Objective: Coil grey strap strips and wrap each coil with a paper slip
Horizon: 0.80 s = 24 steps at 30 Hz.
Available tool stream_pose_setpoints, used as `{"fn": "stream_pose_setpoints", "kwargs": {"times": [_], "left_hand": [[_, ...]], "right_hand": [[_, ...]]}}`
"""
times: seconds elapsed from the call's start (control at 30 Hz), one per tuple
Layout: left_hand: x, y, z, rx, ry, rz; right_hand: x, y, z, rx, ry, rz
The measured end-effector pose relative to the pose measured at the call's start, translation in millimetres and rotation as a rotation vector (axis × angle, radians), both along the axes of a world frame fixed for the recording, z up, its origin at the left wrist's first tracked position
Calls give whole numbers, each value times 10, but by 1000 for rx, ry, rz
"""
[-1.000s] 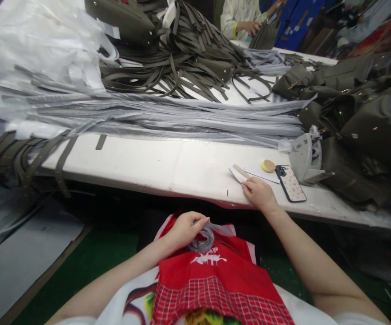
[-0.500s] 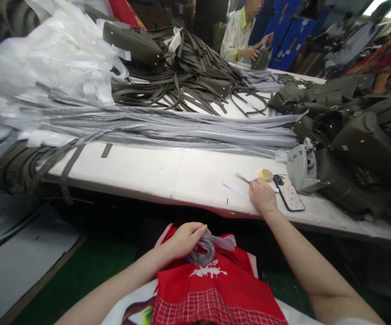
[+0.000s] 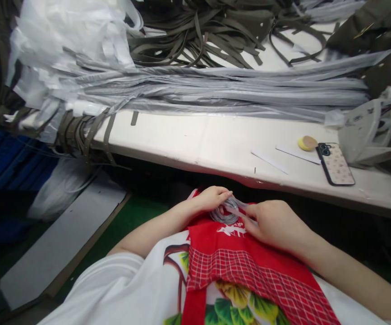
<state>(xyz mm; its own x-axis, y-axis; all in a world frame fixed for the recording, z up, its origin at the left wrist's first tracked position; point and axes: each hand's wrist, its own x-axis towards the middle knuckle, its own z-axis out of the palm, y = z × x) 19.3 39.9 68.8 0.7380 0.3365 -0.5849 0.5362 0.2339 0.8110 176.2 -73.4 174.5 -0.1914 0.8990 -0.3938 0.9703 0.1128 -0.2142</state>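
My left hand (image 3: 215,198) is closed around a coiled grey strap (image 3: 225,214) that looks wrapped in clear plastic. The coil is held low, in front of a red apron (image 3: 212,232). Close by on its right, my right hand (image 3: 269,221) pinches a pale translucent strip (image 3: 237,212) that reaches across to the coil. Whether this strip is the coil's loose end or a separate piece, I cannot tell. The left fingertips rest on the coil's upper edge and partly hide it.
On the white table (image 3: 181,140) lie thin white strips (image 3: 298,154), a yellow-edged round roll (image 3: 307,143) and a phone (image 3: 337,164). Behind them stretch plastic-wrapped straps (image 3: 215,92). Dark olive straps (image 3: 188,36) are heaped farther back. A white holder (image 3: 367,131) stands at right.
My right hand has come back from the tabletop to the coil at the apron. The view has tipped downward, and the co-worker across the table is out of sight.
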Motion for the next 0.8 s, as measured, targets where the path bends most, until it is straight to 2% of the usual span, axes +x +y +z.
{"fn": "stream_pose_setpoints", "kwargs": {"times": [0.07, 0.2, 0.37, 0.47, 0.53, 0.63, 0.73, 0.8], "left_hand": [[10, -11, 24, 48, 18, -26], [-6, -29, 45, 167, 47, -19], [-64, -30, 13, 128, 55, 5], [-59, -32, 24, 160, 44, 16], [-37, -39, 54, 149, 45, 11], [-10, -51, 105, 90, 36, -21], [-26, -50, 134, 242, 49, -48], [-57, -43, 145, 382, 55, -73]], "right_hand": [[-98, 72, -60, -8, -22, 22], [-195, 173, -185, -35, -58, -18], [-151, 27, -156, -41, -9, -58], [-193, -49, -152, -62, 21, -42], [-255, -38, -210, -60, 26, -33], [-300, 40, -351, -26, -30, -134], [-200, 91, -457, 3, -13, -235], [-67, 79, -487, -19, 185, -247]]}}
